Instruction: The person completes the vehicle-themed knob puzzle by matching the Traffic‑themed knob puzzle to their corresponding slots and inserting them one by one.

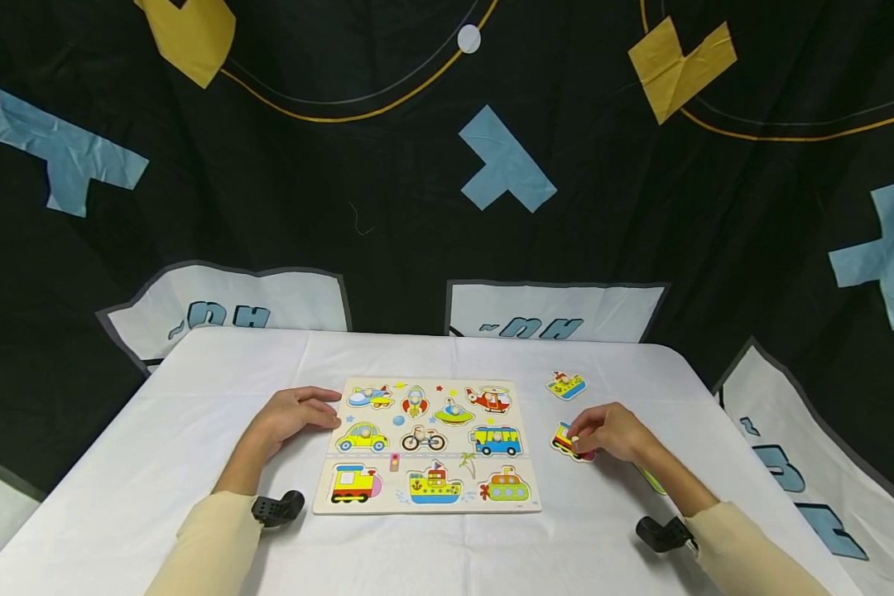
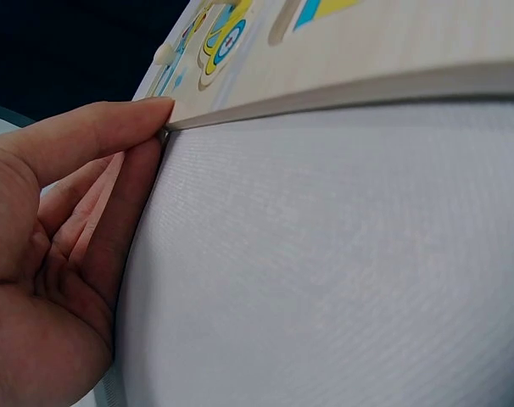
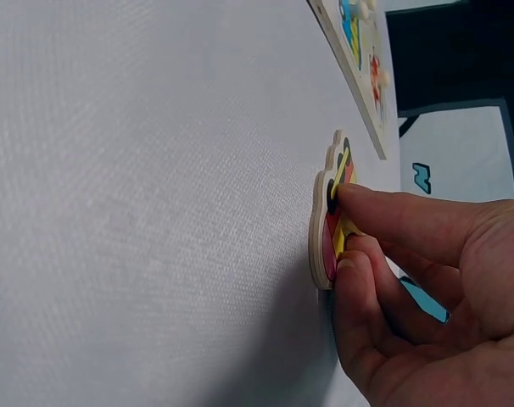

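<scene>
A wooden peg-puzzle board (image 1: 432,454) with printed vehicles lies on the white table. My left hand (image 1: 301,411) is at its left edge; in the left wrist view the thumb (image 2: 113,127) and a finger meet at the board's edge and hold it. Right of the board, my right hand (image 1: 614,432) pinches a red and yellow train puzzle piece (image 1: 562,439). In the right wrist view that train piece (image 3: 323,229) is tilted up from the cloth, between thumb and fingers. A boat puzzle piece (image 1: 566,386) lies behind the right hand.
A green-edged piece (image 1: 651,480) lies partly hidden under my right forearm. White cloth covers the table (image 1: 387,555), and a black curtain (image 1: 387,207) hangs behind it. Each wrist wears a small black camera.
</scene>
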The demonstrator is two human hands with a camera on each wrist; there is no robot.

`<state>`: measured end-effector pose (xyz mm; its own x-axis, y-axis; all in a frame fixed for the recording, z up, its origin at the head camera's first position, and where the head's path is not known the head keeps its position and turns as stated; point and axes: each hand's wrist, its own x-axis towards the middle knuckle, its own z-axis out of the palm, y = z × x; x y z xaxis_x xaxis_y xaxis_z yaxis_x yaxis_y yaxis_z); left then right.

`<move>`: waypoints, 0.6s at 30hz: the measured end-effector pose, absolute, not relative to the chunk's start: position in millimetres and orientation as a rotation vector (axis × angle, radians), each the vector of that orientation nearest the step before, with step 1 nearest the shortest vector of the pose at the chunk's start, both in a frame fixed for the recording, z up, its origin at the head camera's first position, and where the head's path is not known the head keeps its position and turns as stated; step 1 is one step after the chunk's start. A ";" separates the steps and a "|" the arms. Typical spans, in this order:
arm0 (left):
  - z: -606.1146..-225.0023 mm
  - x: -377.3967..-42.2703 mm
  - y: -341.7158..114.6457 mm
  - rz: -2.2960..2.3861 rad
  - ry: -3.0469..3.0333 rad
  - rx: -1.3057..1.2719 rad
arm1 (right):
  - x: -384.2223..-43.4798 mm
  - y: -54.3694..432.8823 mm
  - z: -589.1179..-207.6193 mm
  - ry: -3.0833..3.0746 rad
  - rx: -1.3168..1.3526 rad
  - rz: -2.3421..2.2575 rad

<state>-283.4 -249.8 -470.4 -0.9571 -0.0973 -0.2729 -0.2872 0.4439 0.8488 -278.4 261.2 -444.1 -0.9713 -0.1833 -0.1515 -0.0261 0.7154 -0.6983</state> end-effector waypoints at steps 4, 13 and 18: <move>-470.6 -283.1 -249.5 1.531 2.511 -0.340 | -278.6 260.6 -444.0 2.709 -0.155 -1.107; -469.6 -282.1 -249.2 1.533 2.510 -0.338 | -279.6 257.9 -438.8 2.715 -0.138 -1.046; -469.5 -281.7 -249.2 1.538 2.505 -0.336 | -280.8 255.5 -433.8 2.722 -0.114 -1.026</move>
